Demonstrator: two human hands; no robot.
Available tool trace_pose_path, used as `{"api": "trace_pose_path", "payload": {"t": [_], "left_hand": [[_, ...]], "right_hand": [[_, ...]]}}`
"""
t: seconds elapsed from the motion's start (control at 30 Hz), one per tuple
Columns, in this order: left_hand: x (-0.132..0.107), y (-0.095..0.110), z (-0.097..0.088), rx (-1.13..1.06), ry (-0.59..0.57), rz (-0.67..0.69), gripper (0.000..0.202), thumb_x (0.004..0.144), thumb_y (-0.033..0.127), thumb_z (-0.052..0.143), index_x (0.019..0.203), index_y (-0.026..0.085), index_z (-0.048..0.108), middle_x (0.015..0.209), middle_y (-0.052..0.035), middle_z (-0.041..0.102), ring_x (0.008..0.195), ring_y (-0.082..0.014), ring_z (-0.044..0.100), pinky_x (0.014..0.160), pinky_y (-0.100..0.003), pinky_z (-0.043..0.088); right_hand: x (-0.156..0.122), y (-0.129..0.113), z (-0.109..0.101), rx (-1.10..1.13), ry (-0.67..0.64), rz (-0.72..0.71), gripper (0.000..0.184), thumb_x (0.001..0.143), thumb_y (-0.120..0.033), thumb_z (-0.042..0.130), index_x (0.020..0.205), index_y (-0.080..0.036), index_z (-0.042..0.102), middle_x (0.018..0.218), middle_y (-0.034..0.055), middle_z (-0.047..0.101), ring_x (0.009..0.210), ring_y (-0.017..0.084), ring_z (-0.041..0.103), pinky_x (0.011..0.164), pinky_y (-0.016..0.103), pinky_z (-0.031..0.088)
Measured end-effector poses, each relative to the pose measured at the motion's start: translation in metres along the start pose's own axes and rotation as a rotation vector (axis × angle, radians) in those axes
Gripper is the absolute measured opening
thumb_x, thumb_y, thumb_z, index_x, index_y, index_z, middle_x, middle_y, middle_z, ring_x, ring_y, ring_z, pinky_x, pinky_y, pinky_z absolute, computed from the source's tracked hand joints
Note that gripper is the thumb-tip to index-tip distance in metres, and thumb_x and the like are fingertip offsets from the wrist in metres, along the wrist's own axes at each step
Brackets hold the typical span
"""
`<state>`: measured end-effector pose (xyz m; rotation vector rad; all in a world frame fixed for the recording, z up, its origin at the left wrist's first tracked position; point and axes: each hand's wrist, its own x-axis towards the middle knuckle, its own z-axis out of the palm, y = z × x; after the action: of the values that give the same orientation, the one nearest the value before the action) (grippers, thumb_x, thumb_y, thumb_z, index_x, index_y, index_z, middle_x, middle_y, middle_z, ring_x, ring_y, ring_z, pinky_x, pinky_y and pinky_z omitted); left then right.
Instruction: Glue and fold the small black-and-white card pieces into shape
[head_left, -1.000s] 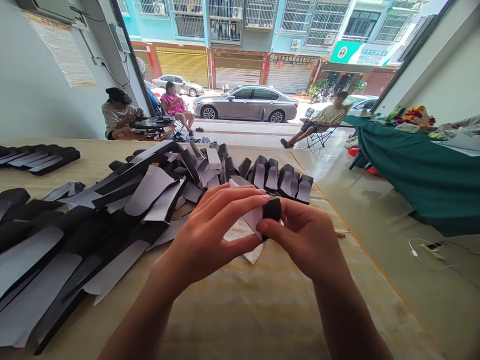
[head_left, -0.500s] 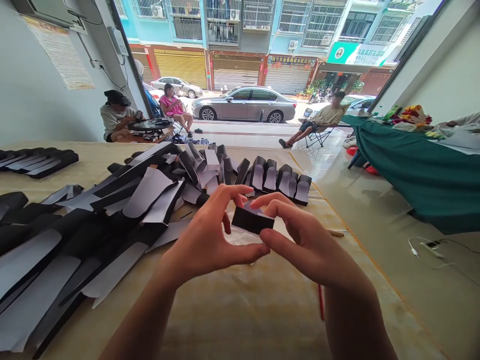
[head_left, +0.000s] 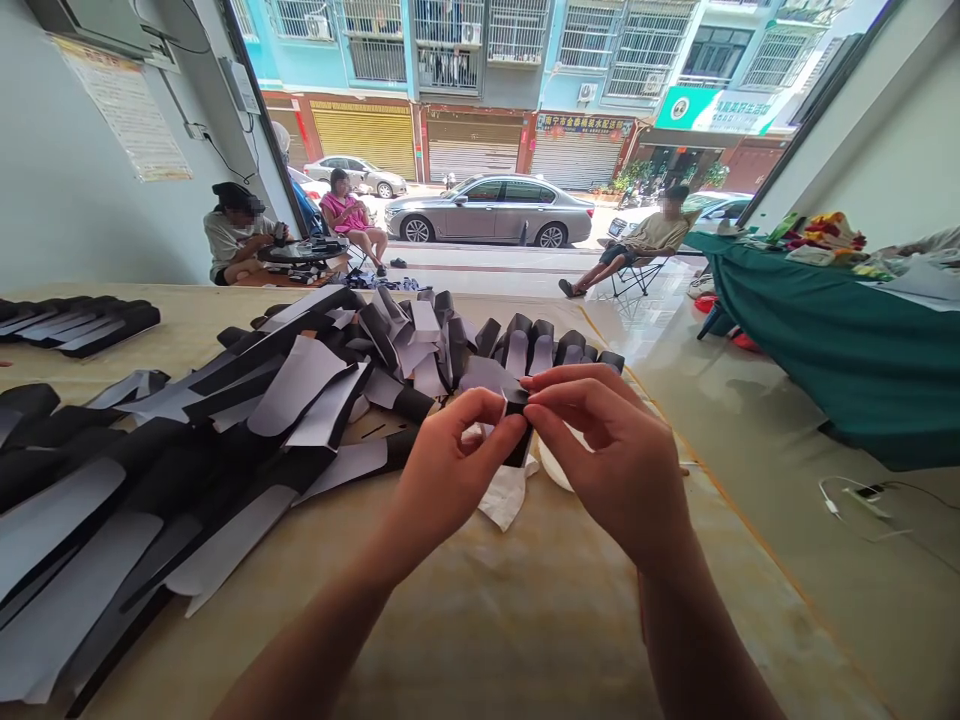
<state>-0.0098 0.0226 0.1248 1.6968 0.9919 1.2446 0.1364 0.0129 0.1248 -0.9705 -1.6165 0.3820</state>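
Held piece (head_left: pixel 518 452): small, black and folded, just right of the frame's centre, pinched from both sides and partly covered by fingers.
Left hand (head_left: pixel 446 470): at centre, gripping the held piece's left side between thumb and bent forefinger, with little gap between the tips and the remaining fingers curled under.
Right hand (head_left: pixel 622 455): right of centre, pinching the held piece's upper right edge with thumb and fingertips drawn close together.
Pale flap (head_left: pixel 484 373): just above the left thumb in the frame; cannot tell whether joined to the held piece.
White cloth (head_left: pixel 504 500): lying on the table (head_left: pixel 480 620) just below centre, partly hidden.
Round pale thing (head_left: pixel 555 460): beside the white cloth, mostly behind the right hand.
Loose pile (head_left: pixel 300 385): black and pale strips, heaped from left edge to centre.
Upright row (head_left: pixel 517 350): black with pale fronts, beyond the right hand.
Neat stack (head_left: pixel 90 325): overlapping, at the left edge.
Green tablecloth (head_left: pixel 825 340): draped at right.
Seated people (head_left: pixel 349 212): two upper left, one upper right.
Silver car (head_left: pixel 491 212): outside, upper centre.
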Motion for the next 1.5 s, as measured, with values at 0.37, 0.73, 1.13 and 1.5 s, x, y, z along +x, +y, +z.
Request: {"api": "trace_pose_path", "payload": {"t": [0.37, 0.73, 1.13, 1.5], "left_hand": [[-0.008, 0.002, -0.001, 0.210, 0.102, 0.233, 0.009, 0.084, 0.017, 0.058, 0.075, 0.018, 0.055, 0.076, 0.0026, 0.049, 0.072, -0.0073, 0.048, 0.068, -0.019, 0.041], [-0.009, 0.008, -0.006, 0.425, -0.026, 0.237, 0.012, 0.087, 0.017, 0.053, 0.076, 0.018, 0.058, 0.075, 0.0036, 0.050, 0.070, -0.0057, 0.047, 0.067, -0.018, 0.038], [-0.009, 0.015, -0.030, 0.416, -0.213, 0.167, 0.010, 0.081, 0.018, 0.054, 0.090, 0.020, 0.053, 0.092, 0.0000, 0.055, 0.086, -0.0125, 0.054, 0.078, -0.025, 0.045], [-0.005, -0.002, -0.020, 0.254, 0.067, 0.388, 0.056, 0.070, 0.026, 0.075, 0.121, 0.027, 0.051, 0.118, -0.0048, 0.059, 0.108, -0.0204, 0.058, 0.090, -0.034, 0.053]], "right_hand": [[0.000, -0.001, -0.005, -0.270, -0.025, -0.358, 0.007, 0.084, -0.009, 0.057, 0.086, -0.015, 0.060, 0.088, 0.0077, 0.063, 0.090, 0.016, 0.060, 0.083, 0.032, 0.050], [0.000, -0.002, -0.001, -0.310, -0.060, -0.383, 0.006, 0.083, -0.009, 0.057, 0.081, -0.015, 0.057, 0.081, 0.0063, 0.061, 0.080, 0.017, 0.055, 0.076, 0.033, 0.047], [0.009, 0.005, -0.023, -0.070, -0.513, -0.028, 0.002, 0.084, -0.023, 0.059, 0.084, -0.021, 0.059, 0.087, 0.0004, 0.063, 0.074, 0.012, 0.058, 0.067, 0.025, 0.045], [0.005, 0.003, -0.024, 0.141, -0.334, -0.017, 0.007, 0.084, -0.027, 0.061, 0.081, -0.021, 0.062, 0.076, 0.0001, 0.062, 0.070, 0.014, 0.056, 0.066, 0.027, 0.044]]}}
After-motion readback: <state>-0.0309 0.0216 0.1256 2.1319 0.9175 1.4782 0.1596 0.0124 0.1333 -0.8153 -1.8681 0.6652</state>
